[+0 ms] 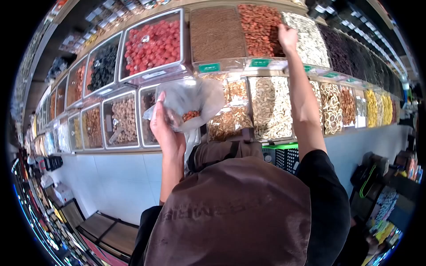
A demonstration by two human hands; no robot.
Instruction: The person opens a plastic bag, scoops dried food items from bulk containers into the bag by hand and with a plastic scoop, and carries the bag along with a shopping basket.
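Note:
My left hand (164,124) is closed on the edge of a clear plastic bag (211,95), its thumb pointing up. Inside the bag lies a small heap of orange-red dried berries (191,115). My right hand (288,39) reaches to the right side of an upper bin of red dried berries (259,29), which look like goji berries. Its fingers are curled in at the berries; whatever they hold is hidden. Just right of that hand is a bin of whitish flat pieces (306,35).
Brown granules (217,35) fill the bin left of the berries. Farther left are lidded bins with red fruit (153,46) and black fruit (104,66). Below stand bins of pale slices (271,106) and round nuts (124,117). A dark basket (286,158) is near my waist.

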